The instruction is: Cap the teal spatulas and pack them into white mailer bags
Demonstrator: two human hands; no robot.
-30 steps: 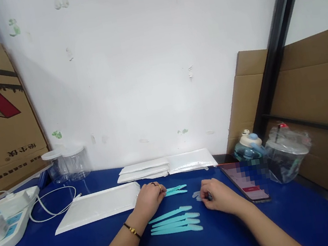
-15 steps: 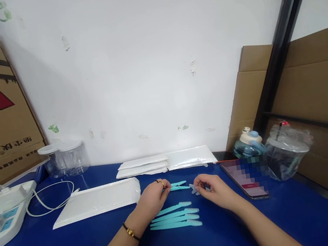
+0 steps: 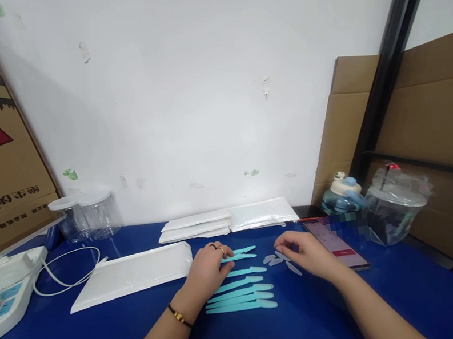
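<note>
The left grip (image 3: 210, 265) bent over the handle ends of two turquoise razors (image 3: 247, 255); whether it pinched either could not be told. Five more razors (image 3: 243, 307) lay in a row just nearer the wearer than that grip, on the blue counter (image 3: 304, 324). The right grip (image 3: 303, 250) curled loosely beside small translucent covers (image 3: 275, 262), its hold on any unclear. Right of it lay a phone (image 3: 347, 252).

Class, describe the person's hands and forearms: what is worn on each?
The left hand wears a gold-coloured ring and a dark ring; a dark bracelet with gold-coloured ornaments circles that wrist. The right hand shows no jewellery. No sleeves show.
</note>
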